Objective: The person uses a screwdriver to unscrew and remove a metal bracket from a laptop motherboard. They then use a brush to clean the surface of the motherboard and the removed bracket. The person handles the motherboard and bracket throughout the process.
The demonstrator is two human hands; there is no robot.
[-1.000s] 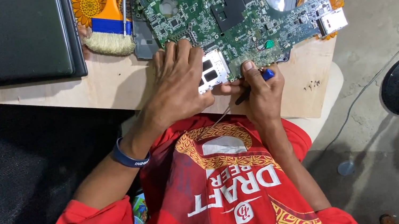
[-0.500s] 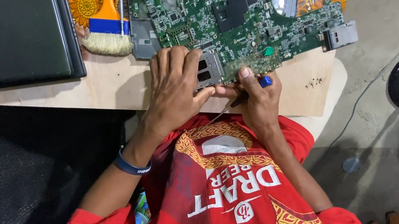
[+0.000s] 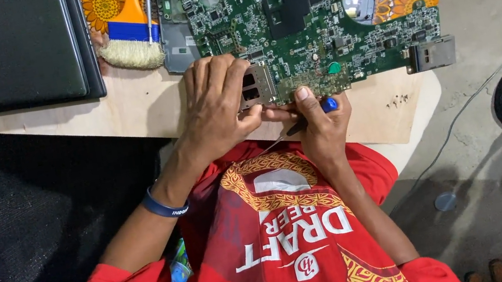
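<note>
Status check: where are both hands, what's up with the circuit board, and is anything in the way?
Left hand pressing on green circuit board edge. Right hand gripping blue-handled screwdriver. Brush beside board, apart from hands.

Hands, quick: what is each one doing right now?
Left hand: open, fingers spread flat on the green circuit board.
Right hand: closed on a blue-handled screwdriver.
</note>
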